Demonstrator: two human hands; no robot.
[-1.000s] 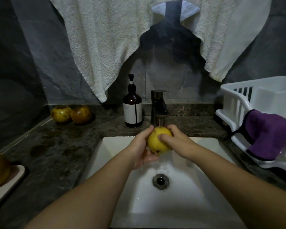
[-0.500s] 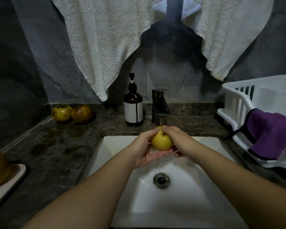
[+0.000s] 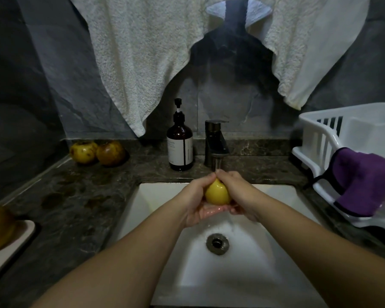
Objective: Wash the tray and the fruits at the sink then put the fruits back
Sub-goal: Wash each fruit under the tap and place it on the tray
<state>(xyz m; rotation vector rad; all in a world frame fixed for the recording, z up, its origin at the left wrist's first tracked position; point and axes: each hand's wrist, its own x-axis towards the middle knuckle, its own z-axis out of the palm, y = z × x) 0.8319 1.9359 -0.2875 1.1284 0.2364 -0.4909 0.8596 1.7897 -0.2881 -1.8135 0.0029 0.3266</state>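
The yellow fruit is cupped just below the faucet, likely so the stream rinses it over the sink; the left hand curls round its left side, the right hand its right. Two more fruits wait on the bench left of the faucet; the tray lies farther left.

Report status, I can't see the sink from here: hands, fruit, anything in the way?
Both hands, left and right, hold yellow fruit under running faucet. Nothing in the way.
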